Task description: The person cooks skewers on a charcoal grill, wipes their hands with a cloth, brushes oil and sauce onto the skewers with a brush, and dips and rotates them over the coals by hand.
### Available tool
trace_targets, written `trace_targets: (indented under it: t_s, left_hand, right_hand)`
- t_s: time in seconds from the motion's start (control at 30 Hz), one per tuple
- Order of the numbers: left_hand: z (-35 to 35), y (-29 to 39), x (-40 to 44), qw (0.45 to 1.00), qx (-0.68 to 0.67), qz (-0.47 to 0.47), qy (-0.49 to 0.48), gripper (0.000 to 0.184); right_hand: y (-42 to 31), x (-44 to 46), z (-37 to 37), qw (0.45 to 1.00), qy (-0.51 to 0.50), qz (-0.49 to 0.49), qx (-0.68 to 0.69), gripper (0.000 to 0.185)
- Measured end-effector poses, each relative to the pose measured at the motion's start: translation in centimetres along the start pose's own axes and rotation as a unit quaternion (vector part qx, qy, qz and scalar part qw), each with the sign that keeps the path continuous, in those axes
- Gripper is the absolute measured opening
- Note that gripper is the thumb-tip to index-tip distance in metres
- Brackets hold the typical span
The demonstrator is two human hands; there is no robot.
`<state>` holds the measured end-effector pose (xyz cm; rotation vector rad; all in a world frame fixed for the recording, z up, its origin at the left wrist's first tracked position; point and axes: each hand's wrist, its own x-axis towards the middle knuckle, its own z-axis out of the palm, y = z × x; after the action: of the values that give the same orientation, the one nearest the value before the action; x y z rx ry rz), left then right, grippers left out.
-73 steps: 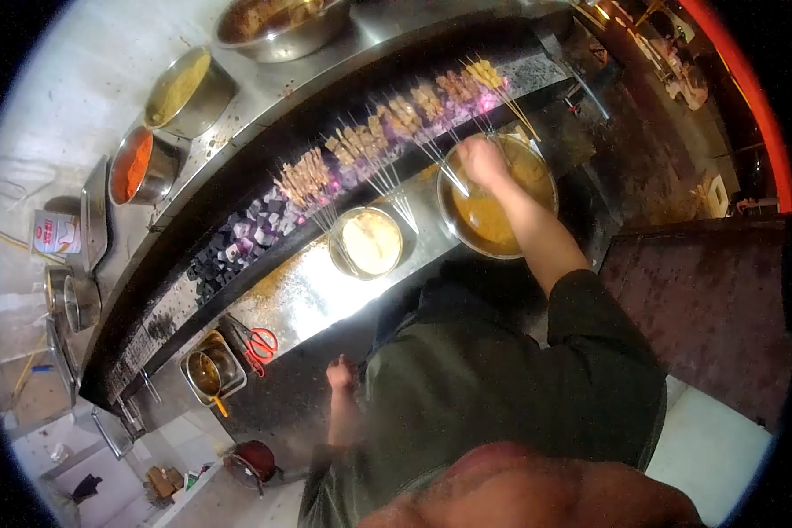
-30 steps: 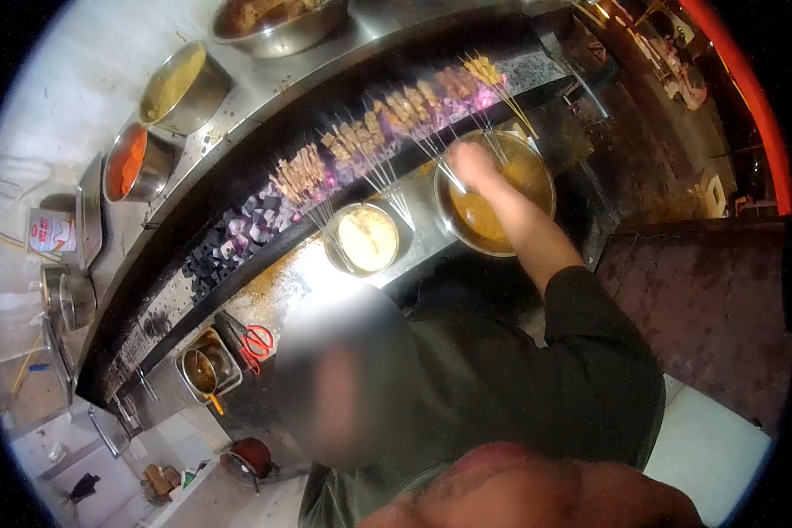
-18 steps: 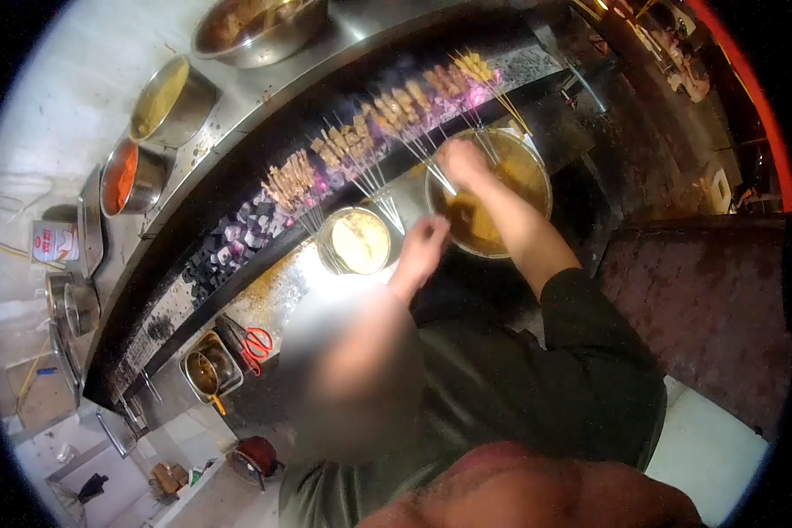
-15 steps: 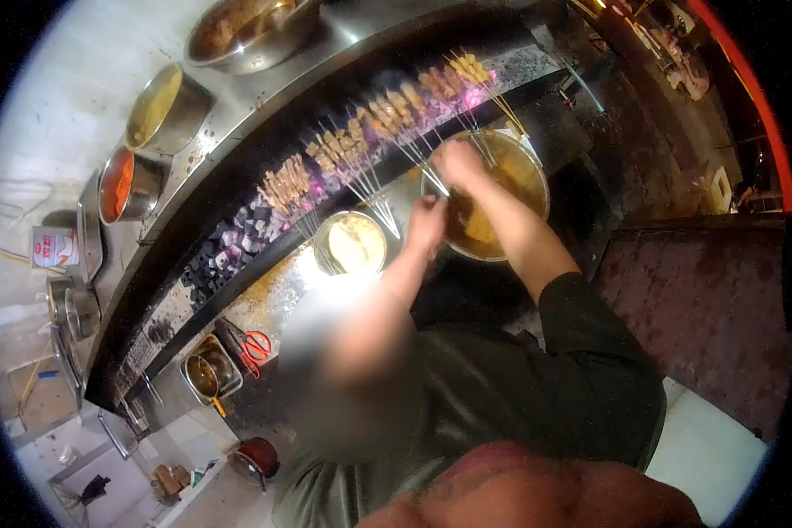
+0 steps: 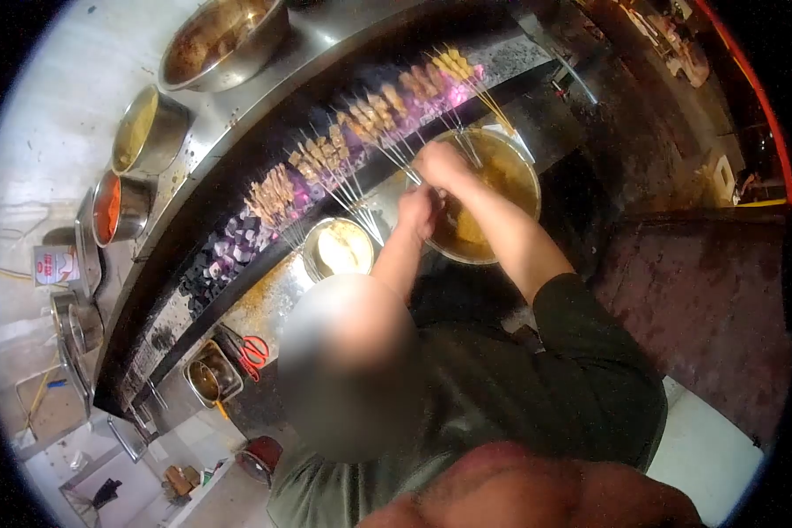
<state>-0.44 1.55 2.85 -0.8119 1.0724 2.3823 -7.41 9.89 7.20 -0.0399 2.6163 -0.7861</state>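
Observation:
My left hand (image 5: pixel 420 211) is closed around the lower ends of metal skewers (image 5: pixel 401 162), just in front of the grill's edge. Right above it, my right hand (image 5: pixel 440 165) has its fingers curled together at the same skewers; its fingertips are partly hidden. The upper ends of these skewers carry browned meat pieces (image 5: pixel 374 116) over the coals. Beneath both hands stands a wide metal basin (image 5: pixel 524 198) with a yellow-brown coating or sauce inside. More meat skewers (image 5: pixel 273 194) lie along the grill to the left, and yellow pieces on sticks (image 5: pixel 453 63) lie at the far right.
The long charcoal grill (image 5: pixel 172 339) curves across the view, with glowing coals (image 5: pixel 238 242). A bowl of pale stuff (image 5: pixel 343 246) stands left of my hands. Red-handled scissors (image 5: pixel 253 352) lie beside a small metal tray (image 5: pixel 224 370). Pots (image 5: pixel 163 132) line the back ledge.
The camera view has shifted slightly, so grill and pots appear a little further left. My hands have drawn closer together at the skewers.

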Motion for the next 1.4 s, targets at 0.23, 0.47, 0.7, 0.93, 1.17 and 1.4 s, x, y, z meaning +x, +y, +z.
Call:
trace_targets:
  t_s: [0.23, 0.47, 0.7, 0.93, 1.17, 1.4]
  left_hand:
    - [0.8, 0.3, -1.1, 1.0, 0.0, 0.004, 0.025, 0.012]
    - [0.9, 0.4, -0.7, 0.999, -0.019, 0.007, 0.027, 0.01]
    - [-0.3, -0.6, 0.9, 0.999, -0.042, 0.001, 0.012, 0.014]
    - [-0.6, -0.5, 0.8, 0.999, -0.045, -0.002, 0.029, 0.011]
    - [-0.4, -0.1, 0.3, 0.999, -0.022, -0.005, 0.047, 0.011]
    - [-0.1, 0.0, 0.0, 0.998, -0.033, -0.005, 0.051, 0.012]
  right_hand:
    - [-0.3, -0.2, 0.1, 1.0, -0.016, 0.017, -0.001, 0.022]
    - [0.6, -1.2, -0.5, 0.989, 0.126, -0.043, -0.062, 0.027]
    - [1.9, -1.3, -0.3, 0.997, 0.058, 0.008, -0.042, 0.025]
    - [2.8, -0.5, 0.1, 0.993, 0.077, 0.002, -0.095, 0.023]
    - [2.8, -1.2, 0.3, 0.99, 0.108, 0.02, -0.09, 0.022]
    - [3.2, -1.0, 0.7, 0.99, 0.111, -0.019, -0.087, 0.022]
